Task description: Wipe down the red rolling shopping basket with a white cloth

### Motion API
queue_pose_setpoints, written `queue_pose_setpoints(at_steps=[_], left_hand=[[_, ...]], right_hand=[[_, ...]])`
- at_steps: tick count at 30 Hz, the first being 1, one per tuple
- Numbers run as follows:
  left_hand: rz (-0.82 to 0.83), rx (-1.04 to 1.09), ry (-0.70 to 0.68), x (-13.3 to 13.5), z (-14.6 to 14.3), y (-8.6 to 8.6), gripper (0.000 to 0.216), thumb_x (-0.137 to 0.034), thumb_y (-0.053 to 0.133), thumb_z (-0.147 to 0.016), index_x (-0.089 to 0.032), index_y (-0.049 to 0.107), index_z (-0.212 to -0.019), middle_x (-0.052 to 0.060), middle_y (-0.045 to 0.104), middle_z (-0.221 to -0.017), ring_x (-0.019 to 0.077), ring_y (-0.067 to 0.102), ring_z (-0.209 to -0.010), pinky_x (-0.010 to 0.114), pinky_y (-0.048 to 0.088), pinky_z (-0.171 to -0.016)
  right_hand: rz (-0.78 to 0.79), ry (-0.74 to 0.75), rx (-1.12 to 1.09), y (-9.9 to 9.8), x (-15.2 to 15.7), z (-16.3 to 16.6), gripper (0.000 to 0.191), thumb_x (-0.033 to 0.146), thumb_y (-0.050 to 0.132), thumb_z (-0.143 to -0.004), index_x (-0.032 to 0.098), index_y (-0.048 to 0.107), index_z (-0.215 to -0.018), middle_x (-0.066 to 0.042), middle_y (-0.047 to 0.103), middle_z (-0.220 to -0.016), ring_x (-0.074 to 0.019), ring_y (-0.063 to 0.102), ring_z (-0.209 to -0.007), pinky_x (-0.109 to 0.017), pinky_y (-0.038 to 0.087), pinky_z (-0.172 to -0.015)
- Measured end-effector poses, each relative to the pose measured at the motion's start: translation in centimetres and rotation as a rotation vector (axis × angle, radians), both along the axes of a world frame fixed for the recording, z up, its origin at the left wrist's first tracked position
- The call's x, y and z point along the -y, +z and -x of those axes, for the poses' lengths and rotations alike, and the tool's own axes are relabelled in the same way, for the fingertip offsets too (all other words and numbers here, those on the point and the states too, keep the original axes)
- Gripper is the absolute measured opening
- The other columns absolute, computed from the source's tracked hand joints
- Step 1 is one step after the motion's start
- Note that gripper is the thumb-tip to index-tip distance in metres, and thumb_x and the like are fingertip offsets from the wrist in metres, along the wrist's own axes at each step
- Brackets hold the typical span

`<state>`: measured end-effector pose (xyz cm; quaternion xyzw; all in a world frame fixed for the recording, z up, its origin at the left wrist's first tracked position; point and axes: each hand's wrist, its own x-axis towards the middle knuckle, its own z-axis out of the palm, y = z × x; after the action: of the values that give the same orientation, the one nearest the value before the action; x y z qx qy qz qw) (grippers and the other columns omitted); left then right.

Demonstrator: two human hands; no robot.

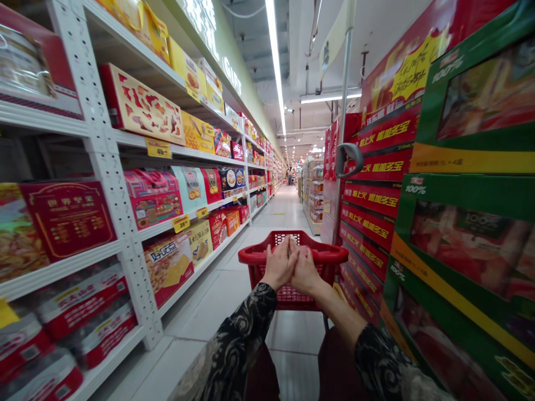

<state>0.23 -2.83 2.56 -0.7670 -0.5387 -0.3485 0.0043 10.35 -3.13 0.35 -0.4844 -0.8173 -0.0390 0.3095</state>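
Note:
Both of my hands are brought together over the near rim of a red plastic shopping cart (pixel 251 255). My left hand (pixel 277 265) lies against my right, its fingers bent inward and overlapping the other's. Pressed close beside it, my right hand (pixel 304 273) has its fingers folded in as well. The hands hide the middle of the cart's rim, and I cannot tell whether they grip it or only clasp each other. Through the cart's mesh side no goods can be made out. Patterned dark sleeves cover my forearms.
White shelving (pixel 102 167) with gift boxes, nut packs and bottled drinks runs along the left. Stacked red drink cartons (pixel 370 200) and green boxes (pixel 463 223) stand close on the right, by a metal pole (pixel 345 83). A tiled aisle (pixel 280 209) leads ahead; people are far off.

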Motion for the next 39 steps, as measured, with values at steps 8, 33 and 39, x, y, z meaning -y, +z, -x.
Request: queue_pose_setpoints(at_steps=[8, 33, 39], left_hand=[[-0.081, -0.221, 0.030, -0.5, 0.6, -1.0, 0.039, -0.037, 0.048, -0.082, -0.025, 0.050, -0.120, 0.005, 0.046, -0.137, 0.0225, 0.040, -0.125, 0.056, 0.015, -0.108], [-0.115, -0.255, -0.049, -0.5, 0.0, -1.3, 0.047, -0.022, 0.047, -0.077, -0.022, 0.045, -0.124, 0.007, 0.043, -0.138, 0.0233, 0.036, -0.128, 0.057, 0.010, -0.109], [0.072, -0.021, 0.201, -1.7, 2.6, -0.4, 0.042, -0.019, 0.037, -0.079, -0.017, 0.048, -0.120, 0.011, 0.048, -0.134, 0.0214, 0.044, -0.121, 0.050, 0.027, -0.105]], right_hand=[[0.027, -0.118, -0.075, -0.8, 0.0, -5.0, 0.063, 0.016, 0.041, -0.072, 0.008, 0.035, -0.134, -0.017, 0.042, -0.136, -0.0246, 0.034, -0.129, -0.054, 0.014, -0.106], [-0.102, -0.294, -0.148, -2.0, -1.2, -6.6, 0.064, 0.007, 0.037, -0.071, 0.012, 0.035, -0.135, -0.015, 0.052, -0.127, -0.0218, 0.045, -0.120, -0.051, 0.016, -0.107], [-0.137, -0.328, -0.166, -2.3, -1.6, -6.6, 0.063, 0.007, 0.036, -0.072, 0.010, 0.034, -0.135, -0.015, 0.052, -0.127, -0.0223, 0.045, -0.120, -0.049, 0.018, -0.106]])
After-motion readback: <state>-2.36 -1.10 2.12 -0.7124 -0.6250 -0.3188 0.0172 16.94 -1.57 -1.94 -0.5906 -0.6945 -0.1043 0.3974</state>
